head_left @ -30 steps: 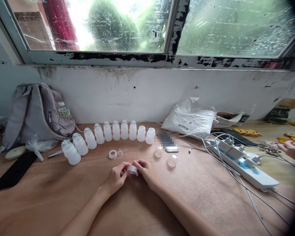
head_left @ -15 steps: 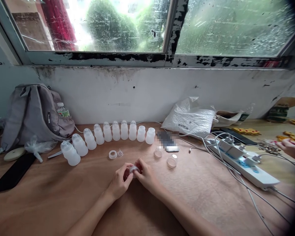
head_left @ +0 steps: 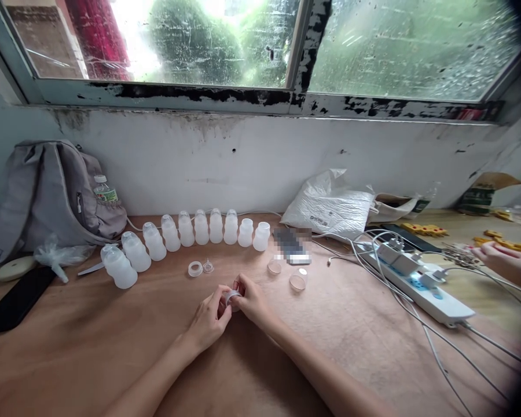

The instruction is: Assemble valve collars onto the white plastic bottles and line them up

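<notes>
- Two hands meet on one small clear ring (head_left: pixel 231 296): my left hand (head_left: pixel 211 318) pinches it from the left, my right hand (head_left: pixel 250 301) from the right, fingertips closed on its rim, just above the table (head_left: pixel 91 341).
- The ring sits in front of the bottle row (head_left: pixel 186 237), nearer me than the row, roughly below its right end.
- I judge it very light, stiff plastic, smooth and a bit slippery; too small for a full grip, so the outer rim, between thumb and forefinger, is the place to hold. It should not break easily, but it could pop out if squeezed askew.
- Between ring and row lie a second ring (head_left: pixel 195 269) and a little clear cone (head_left: pixel 208 266), side by side.
- Right of the row's end lie two shallow clear caps (head_left: pixel 297 281), round and glossy.
- The bottles are frosted, soft-looking, shouldered, standing upright in a curve.
- Left of the row slumps a grey cloth bag (head_left: pixel 47 197); well right of it lie a white power strip (head_left: pixel 421 284) and tangled cables.
- Far right, another person's hand (head_left: pixel 497 258) rests on the table.
</notes>
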The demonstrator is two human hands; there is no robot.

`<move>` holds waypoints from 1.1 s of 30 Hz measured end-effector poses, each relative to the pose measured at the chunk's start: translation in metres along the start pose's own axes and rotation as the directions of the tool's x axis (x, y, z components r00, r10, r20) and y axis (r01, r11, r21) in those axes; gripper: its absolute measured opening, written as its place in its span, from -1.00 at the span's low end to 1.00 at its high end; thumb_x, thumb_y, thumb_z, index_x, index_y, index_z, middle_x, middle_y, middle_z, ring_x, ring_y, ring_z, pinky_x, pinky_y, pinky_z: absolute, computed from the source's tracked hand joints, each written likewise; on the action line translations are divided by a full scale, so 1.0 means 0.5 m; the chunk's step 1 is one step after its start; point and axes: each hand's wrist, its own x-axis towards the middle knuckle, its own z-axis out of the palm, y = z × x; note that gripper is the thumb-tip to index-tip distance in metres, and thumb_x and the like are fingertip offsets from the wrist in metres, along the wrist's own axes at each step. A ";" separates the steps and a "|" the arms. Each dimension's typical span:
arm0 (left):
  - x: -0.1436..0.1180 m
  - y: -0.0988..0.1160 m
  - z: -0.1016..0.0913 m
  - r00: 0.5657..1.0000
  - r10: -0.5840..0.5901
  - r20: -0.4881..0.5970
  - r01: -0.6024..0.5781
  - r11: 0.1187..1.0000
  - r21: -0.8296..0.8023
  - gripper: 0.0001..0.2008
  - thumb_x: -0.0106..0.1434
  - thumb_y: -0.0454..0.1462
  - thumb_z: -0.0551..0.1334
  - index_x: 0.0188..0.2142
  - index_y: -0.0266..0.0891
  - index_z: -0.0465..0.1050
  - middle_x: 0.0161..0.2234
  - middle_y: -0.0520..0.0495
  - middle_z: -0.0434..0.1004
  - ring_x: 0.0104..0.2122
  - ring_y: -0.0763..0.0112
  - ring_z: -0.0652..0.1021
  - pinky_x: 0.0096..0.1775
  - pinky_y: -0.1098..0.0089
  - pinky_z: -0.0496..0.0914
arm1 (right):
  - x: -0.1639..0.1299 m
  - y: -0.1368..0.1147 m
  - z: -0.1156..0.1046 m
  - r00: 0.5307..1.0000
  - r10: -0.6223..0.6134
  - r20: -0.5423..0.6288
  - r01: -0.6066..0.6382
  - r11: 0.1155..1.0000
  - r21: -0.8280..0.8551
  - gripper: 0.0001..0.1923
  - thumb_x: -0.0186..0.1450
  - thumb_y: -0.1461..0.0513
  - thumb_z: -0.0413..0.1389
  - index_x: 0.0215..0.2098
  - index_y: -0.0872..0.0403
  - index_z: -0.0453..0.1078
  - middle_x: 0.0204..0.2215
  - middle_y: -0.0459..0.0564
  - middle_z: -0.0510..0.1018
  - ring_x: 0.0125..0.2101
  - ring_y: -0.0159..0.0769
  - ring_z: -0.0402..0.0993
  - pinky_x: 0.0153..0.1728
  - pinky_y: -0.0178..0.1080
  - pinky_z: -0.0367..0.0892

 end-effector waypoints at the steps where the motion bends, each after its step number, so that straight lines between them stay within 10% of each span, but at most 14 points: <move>1: -0.001 -0.001 0.001 1.000 0.009 0.001 -0.009 1.000 0.004 -0.82 0.15 -0.31 0.05 -0.22 -0.15 0.22 -0.48 0.07 0.34 -0.54 0.48 0.37 -0.44 0.47 0.26 | 0.001 0.005 0.001 1.000 0.012 -0.005 -0.012 1.000 0.001 -0.86 -0.06 0.38 -0.01 -0.52 0.07 0.15 -0.64 -0.24 0.24 -0.60 -0.47 0.14 -0.62 -0.44 0.05; 13: 0.021 -0.016 0.002 0.965 -0.262 0.027 0.233 0.799 -0.554 -0.57 0.13 -0.04 0.10 -0.10 -0.26 0.22 -0.42 -0.03 0.39 -0.57 0.50 0.40 -0.60 0.52 0.27 | -0.010 -0.013 -0.003 0.981 -0.130 -0.147 0.119 0.990 -0.081 -0.93 0.07 0.29 0.03 -0.45 0.06 0.21 -0.67 -0.23 0.15 -0.63 -0.45 0.09 -0.60 -0.39 0.08; 19: 0.030 -0.025 -0.013 0.908 -0.390 -0.154 0.201 0.728 -0.655 -0.67 0.08 -0.05 0.16 -0.30 -0.28 0.32 -0.57 0.06 0.33 -0.57 0.50 0.39 -0.59 0.54 0.26 | 0.040 -0.012 -0.013 0.989 -0.126 -0.080 0.127 0.992 0.006 -0.74 0.14 0.23 -0.01 -0.17 0.06 0.17 -0.47 -0.13 0.32 -0.55 -0.42 0.27 -0.53 -0.36 0.21; 25: 0.033 -0.043 -0.045 0.818 -0.492 -0.298 0.137 0.670 -0.729 -0.66 0.08 -0.01 0.13 -0.36 -0.25 0.29 -0.65 0.11 0.29 -0.64 0.54 0.36 -0.59 0.55 0.23 | 0.184 0.000 -0.051 0.924 -0.233 -0.303 0.113 0.924 -0.366 -0.53 0.15 0.31 -0.08 0.05 0.11 0.06 -0.49 -0.05 0.35 -0.51 -0.30 0.31 -0.40 -0.22 0.23; 33: 0.038 -0.055 -0.055 0.745 -0.476 -0.467 0.003 0.703 -0.711 -0.71 0.09 -0.04 0.14 -0.43 -0.24 0.29 -0.48 0.07 0.33 -0.53 0.56 0.36 -0.53 0.56 0.27 | 0.221 -0.004 -0.056 0.873 -0.224 -0.433 0.023 0.906 -0.423 -0.83 0.20 0.19 -0.05 -0.27 0.11 0.24 -0.24 0.15 0.28 -0.34 -0.18 0.32 -0.35 -0.15 0.24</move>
